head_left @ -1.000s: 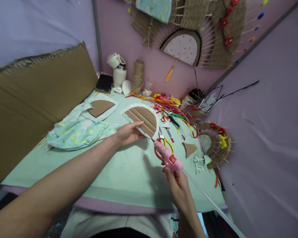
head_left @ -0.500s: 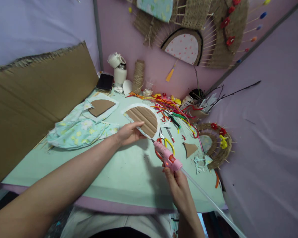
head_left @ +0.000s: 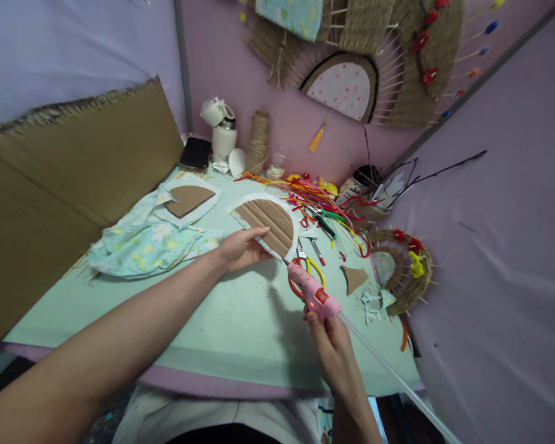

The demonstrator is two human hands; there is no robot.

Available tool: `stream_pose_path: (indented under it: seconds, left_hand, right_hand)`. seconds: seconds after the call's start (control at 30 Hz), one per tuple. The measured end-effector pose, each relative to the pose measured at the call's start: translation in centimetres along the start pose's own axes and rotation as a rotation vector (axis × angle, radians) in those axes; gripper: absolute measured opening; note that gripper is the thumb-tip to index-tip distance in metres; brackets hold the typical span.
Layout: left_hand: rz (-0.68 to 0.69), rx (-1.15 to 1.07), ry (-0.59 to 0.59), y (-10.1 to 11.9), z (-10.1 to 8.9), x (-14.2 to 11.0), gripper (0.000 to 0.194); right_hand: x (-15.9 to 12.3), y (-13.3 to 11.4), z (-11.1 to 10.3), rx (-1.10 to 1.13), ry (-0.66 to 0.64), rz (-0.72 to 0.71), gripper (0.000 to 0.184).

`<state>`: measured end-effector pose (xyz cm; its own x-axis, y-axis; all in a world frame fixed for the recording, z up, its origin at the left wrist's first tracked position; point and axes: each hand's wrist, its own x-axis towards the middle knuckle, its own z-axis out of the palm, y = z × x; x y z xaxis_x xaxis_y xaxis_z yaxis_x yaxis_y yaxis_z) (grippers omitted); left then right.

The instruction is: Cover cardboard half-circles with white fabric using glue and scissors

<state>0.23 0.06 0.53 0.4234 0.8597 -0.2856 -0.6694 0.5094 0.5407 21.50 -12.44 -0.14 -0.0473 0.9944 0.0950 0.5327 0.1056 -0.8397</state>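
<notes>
My left hand grips the lower edge of a half-round cardboard piece, thumb on top and fingers beneath. Pale cloth borders the cardboard, and its straight edge faces me. In my right hand is a pink hot glue gun with a small light glowing orange. A long clear glue stick sticks out of its back. The gun's nozzle is at the cardboard's lower right corner; whether it touches cannot be made out. Scissors with red and yellow handles lie behind the gun, partly hidden.
Flowered cloth with a second cardboard piece lies at left, beside a tall cardboard panel. Pliers, a craft knife and coloured pipe cleaners lie behind. At right are a cardboard scrap and a round twine decoration.
Almost nothing differs. The glue gun has shifted very slightly near the cardboard's corner, and the view has moved a little. Both hands keep their hold.
</notes>
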Motion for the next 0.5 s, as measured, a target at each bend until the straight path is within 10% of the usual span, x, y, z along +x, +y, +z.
stream_pose_path:
  seconds: [0.5]
  left_hand:
    - [0.036,0.035,-0.033,-0.27,-0.29,0.26,0.028]
  right_hand:
    - [0.19,-0.63,-0.04,0.022,0.02,0.012,0.034]
